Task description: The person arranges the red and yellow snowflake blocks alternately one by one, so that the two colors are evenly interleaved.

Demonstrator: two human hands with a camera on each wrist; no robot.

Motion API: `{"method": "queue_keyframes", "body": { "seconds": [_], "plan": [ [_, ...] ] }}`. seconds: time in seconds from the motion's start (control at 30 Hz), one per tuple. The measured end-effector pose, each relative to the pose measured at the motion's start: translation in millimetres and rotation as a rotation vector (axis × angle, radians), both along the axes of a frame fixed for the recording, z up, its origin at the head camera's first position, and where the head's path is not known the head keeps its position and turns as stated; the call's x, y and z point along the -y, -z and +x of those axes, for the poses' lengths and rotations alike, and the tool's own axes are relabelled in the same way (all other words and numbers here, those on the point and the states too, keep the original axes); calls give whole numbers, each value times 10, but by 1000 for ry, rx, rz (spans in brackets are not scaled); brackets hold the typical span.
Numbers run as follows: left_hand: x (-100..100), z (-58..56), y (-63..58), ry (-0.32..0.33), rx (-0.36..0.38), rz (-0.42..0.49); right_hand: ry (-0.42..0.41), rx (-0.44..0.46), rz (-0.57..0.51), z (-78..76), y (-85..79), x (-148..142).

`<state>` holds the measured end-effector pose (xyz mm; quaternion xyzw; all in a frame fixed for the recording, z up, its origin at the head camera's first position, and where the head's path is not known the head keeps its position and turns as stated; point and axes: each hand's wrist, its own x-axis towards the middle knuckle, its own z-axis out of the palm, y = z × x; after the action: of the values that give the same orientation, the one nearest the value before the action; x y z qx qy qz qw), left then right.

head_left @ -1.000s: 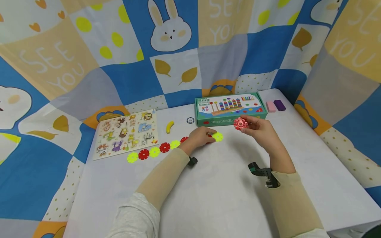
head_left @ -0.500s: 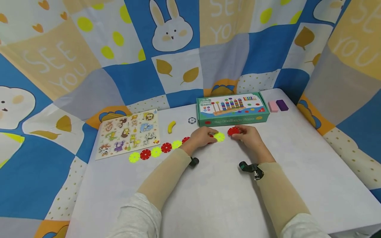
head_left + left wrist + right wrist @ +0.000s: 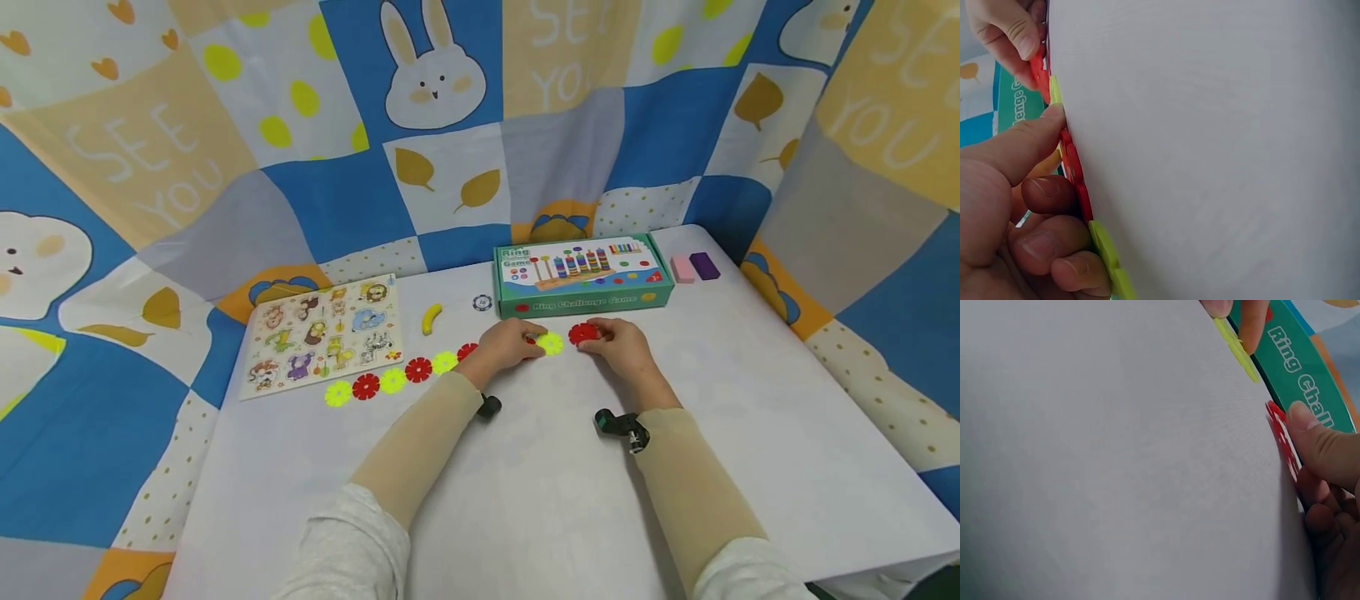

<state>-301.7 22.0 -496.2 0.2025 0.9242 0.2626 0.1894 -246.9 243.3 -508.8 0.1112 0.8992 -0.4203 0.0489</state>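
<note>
A row of flat notched plastic discs, alternating yellow (image 3: 338, 393) and red (image 3: 366, 386), slants across the white table. My left hand (image 3: 506, 343) is over the right part of the row and hides some of it. Its thumb and forefinger pinch the yellow disc (image 3: 552, 342) at the row's right end, while the other fingers curl beside the row in the left wrist view. A little further right, my right hand (image 3: 626, 350) pinches a red disc (image 3: 581, 333) between thumb and fingers. In the right wrist view, this red disc (image 3: 1280, 434) is low at the table, apart from the yellow one.
Behind the hands lies a green Ring Challenge Game box (image 3: 585, 277). An animal puzzle board (image 3: 322, 337) is at the left, with a toy banana (image 3: 431, 319) and a round token (image 3: 482, 302) between. Pink (image 3: 682, 269) and purple blocks (image 3: 704, 266) lie at the back right.
My right hand has come down and left with the red disc, from in front of the box to beside the yellow disc. The left hand has stayed in place.
</note>
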Motion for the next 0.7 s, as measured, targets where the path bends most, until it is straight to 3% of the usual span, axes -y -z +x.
{"method": "queue_keyframes", "body": {
  "seconds": [0.7],
  "plan": [
    [-16, 59, -57, -23, -5, 11, -53, 42, 43, -64, -78, -15]
  ]
}}
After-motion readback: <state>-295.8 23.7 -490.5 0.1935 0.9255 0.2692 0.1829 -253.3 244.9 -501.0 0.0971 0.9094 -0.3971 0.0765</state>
